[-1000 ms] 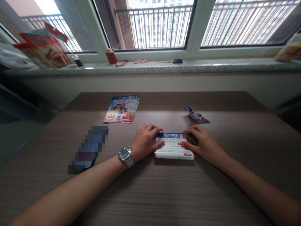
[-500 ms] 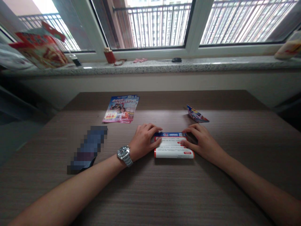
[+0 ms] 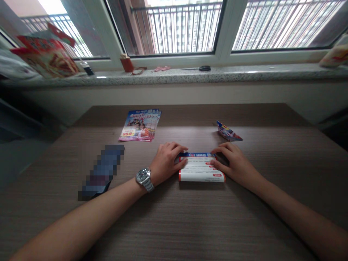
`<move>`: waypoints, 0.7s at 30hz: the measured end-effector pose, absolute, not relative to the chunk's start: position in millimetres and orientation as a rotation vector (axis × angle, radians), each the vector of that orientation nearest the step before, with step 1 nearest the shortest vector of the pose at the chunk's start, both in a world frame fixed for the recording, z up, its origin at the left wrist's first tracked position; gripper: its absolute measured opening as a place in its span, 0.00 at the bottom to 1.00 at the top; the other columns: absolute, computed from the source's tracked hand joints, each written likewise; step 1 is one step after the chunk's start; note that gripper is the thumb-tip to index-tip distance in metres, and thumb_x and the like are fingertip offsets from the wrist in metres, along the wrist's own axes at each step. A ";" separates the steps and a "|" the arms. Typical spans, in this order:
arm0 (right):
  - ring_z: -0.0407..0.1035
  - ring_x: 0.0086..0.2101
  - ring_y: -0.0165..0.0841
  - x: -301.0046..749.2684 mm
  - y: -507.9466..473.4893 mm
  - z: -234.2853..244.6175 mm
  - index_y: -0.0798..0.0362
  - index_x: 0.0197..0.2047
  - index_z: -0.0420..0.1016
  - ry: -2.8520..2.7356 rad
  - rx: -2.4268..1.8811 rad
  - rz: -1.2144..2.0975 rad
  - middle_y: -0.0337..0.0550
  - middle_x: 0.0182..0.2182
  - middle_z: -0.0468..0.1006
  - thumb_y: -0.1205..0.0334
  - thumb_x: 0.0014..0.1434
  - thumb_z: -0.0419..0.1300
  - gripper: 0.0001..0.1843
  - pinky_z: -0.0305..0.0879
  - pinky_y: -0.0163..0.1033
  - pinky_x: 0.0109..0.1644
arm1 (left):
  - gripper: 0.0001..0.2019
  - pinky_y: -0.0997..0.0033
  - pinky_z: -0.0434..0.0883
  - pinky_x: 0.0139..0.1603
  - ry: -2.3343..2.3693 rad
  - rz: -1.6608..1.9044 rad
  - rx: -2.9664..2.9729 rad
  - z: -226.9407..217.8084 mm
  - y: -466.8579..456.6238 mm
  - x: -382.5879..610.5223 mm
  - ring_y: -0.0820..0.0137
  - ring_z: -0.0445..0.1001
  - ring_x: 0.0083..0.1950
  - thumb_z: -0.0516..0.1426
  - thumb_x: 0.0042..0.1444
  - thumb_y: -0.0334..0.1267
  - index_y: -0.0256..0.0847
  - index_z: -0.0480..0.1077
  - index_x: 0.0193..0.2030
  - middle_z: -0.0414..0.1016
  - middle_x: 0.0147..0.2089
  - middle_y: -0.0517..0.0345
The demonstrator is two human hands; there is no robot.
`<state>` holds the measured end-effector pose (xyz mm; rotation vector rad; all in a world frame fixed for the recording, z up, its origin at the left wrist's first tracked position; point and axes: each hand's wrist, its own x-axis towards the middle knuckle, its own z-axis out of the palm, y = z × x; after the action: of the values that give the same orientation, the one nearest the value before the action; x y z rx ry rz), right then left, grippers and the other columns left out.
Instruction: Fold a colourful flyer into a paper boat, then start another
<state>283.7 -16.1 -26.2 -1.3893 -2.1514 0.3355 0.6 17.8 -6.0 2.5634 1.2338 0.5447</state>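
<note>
- Left hand [image 3: 166, 163], wristwatch [image 3: 144, 179] on its wrist: half-closed, thumb lying on the left end of the folded leaflet [image 3: 201, 173], fingers curved toward its far edge.
- Right hand [image 3: 234, 164]: likewise half-closed, with its fingers [image 3: 221, 146] over the leaflet's right end. Whether either hand pinches the paper or only rests on it cannot be told.
- Leaflet: lying flat at lower centre of the bench [image 3: 244, 232], between the hands and touching both; its small print is unreadable, and its ends are partly hidden by the thumbs.
- Left of centre: a stack of glossy flyers [image 3: 139, 125], apart from the hands.
- Right of centre: a small folded paper piece [image 3: 227, 132], tilted, near the right hand.
- Lower left: an object [image 3: 102, 172] obscured by pixelation, unidentifiable.
- Top edge, on the granite windowsill [image 3: 231, 76]: a red cup [image 3: 127, 64], its contents barely visible; a pink item [image 3: 161, 68]; scissors [image 3: 204, 68].
- Upper corners: printed packets [image 3: 46, 58] [image 3: 335, 56], the right one cut off by the frame.
</note>
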 end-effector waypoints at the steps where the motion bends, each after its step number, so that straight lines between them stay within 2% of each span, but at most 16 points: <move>1: 0.69 0.48 0.47 283.6 -16.1 -26.4 0.48 0.49 0.76 -2.153 -1.389 0.333 0.50 0.45 0.74 0.56 0.62 0.62 0.12 0.67 0.54 0.54 | 0.15 0.57 0.64 0.53 1.234 0.545 2.564 -6.1 17.8 0.5 0.59 0.71 0.54 0.60 0.63 0.41 0.48 0.71 0.56 0.76 0.53 0.55; 21: 0.68 0.48 0.46 282.0 -15.7 -26.0 0.49 0.46 0.75 -2.168 -1.407 0.313 0.49 0.44 0.73 0.58 0.64 0.62 0.08 0.66 0.53 0.54 | 0.12 0.59 0.64 0.50 1.249 0.539 2.562 -8.2 19.9 0.6 0.60 0.71 0.52 0.61 0.63 0.41 0.47 0.72 0.53 0.76 0.52 0.56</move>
<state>282.0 -15.7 -26.0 -1.4066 -2.1681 0.3130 0.6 19.9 -8.2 2.5618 1.2490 0.5390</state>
